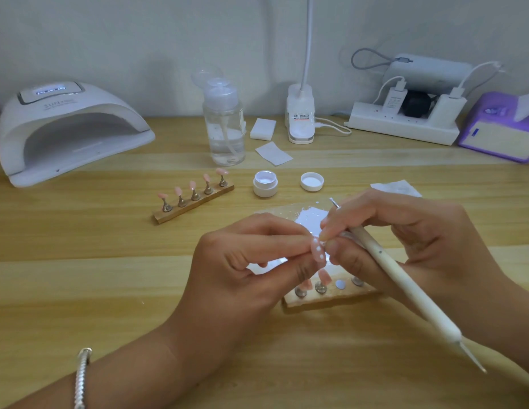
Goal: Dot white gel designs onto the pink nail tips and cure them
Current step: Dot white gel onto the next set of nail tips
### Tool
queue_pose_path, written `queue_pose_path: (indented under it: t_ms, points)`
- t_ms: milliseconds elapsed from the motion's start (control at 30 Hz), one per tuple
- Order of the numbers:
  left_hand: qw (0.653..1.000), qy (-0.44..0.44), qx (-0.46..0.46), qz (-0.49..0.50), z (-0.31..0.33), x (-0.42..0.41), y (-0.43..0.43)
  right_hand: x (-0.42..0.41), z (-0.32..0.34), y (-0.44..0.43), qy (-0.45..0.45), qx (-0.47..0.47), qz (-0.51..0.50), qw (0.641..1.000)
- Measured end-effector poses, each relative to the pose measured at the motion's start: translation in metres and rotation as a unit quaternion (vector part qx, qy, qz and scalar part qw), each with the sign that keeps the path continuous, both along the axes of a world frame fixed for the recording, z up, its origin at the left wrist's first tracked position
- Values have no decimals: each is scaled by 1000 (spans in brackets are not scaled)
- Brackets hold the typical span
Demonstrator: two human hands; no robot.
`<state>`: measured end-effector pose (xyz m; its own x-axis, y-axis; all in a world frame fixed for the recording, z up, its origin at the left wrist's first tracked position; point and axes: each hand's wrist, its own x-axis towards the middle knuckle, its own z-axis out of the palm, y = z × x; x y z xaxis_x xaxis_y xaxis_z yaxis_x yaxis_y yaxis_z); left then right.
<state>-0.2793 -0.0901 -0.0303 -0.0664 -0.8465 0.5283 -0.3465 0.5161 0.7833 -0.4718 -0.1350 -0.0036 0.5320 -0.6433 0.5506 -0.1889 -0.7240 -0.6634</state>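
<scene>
Nearest, on the left wrist, a silver bracelet (81, 379). Ahead of it the left hand (245, 261), with thumb and forefinger pinching a pink nail tip (318, 252) marked with a row of white dots; the other fingers (266, 258) curled loosely below.

Meeting it from the right, the right hand (405, 231), its fingers (354, 208) pressed together around a white dotting tool (399, 276) held like a pen. Fingertips right at the nail tip. Long body of the tool slanting back over the tabletop (109, 276), rear point free in the air, a short metal end showing past the fingers on the far side. Cannot tell if the tool itself touches the nail tip.

Directly under the fingers, a wooden holder (331, 299) with metal stands, some carrying pink tips, one spot showing only a bare metal disc.

Just beyond the fingers, a shiny palette (310, 216) with white gel spots. Farther, an open gel jar (265, 187) and beside it the lid (312, 181), upside down, with a wipe (396, 187) to the right.

Beyond the fingers to the left, a second holder (195, 202) with five pink tips, upright in a row.

Farthest, near the wall: a white curing lamp (68, 128) at far left, a clear pump bottle (225, 128), a stack of pads (262, 129), a clip lamp (300, 119), a power strip (405, 125) and a purple box (499, 128).
</scene>
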Motion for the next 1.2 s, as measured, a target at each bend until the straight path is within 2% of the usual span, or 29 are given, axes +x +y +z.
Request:
queue_pose_path:
  t_ms: [300,500,833,1000,1200]
  points:
    - [1000,-3,4,-10,0,-1,1,1,0,-1,-20,46,4,999]
    - [1000,-1,7,-22,1,-4,2,-1,-1,-4,-91,105,-20,990]
    - [997,54,19,-44,0,-4,0,-2,1,-4,-84,97,-26,991]
    - [999,15,16,-42,1,-4,0,0,4,0,-47,59,-2,997]
    - [998,9,10,-68,2,-5,0,4,5,2,-35,33,-5,999]
